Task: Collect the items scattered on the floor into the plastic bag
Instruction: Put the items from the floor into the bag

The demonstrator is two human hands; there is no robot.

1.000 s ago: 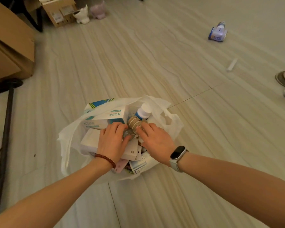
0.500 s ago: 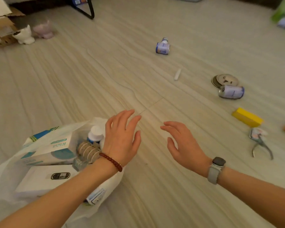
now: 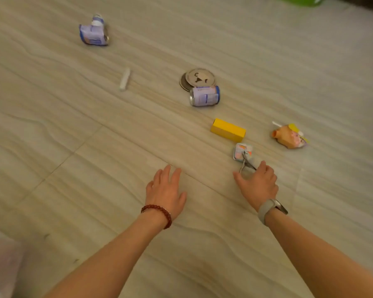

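Nearest, bottom left corner: a blurred slice of the white translucent plastic bag (image 3: pixel 0 261) on the floor, contents not readable. Both forearms reach forward over the floor (image 3: pixel 52 130), pale wood-grain tiles with thin grout lines.

Left hand (image 3: pixel 165 191): palm down, fingers straight and together, holding nothing; whether it touches the floor I can't tell. Dark red bead bracelet (image 3: pixel 157 214) on that wrist.

Right hand (image 3: pixel 257 183): palm down, fingers loosely spread, nothing gripped, fingertips right at the handles of metal nail clippers (image 3: pixel 246 163); contact unclear. Grey smartwatch (image 3: pixel 268 210) on that wrist.

The clippers' head lies over a small square packet (image 3: pixel 238 150) with pastel print. Just beyond it, a yellow rectangular box (image 3: pixel 227 130) lying flat. To the right, an orange-and-pink crumpled snack pouch (image 3: pixel 289 137) with a white stick-like piece at its far side.

Further out, a small white-and-blue can (image 3: pixel 205 96) on its side, touching the near edge of a round metal lid (image 3: pixel 199 79), which rests on a second disc. Left of these and well apart, a small white tube (image 3: pixel 125 79) lying flat. Farthest left, a purple-and-white pouch with a white cap (image 3: pixel 94 32), slumped on the floor.

Top right edge: a bright green object (image 3: pixel 297 0), cut off by the frame.
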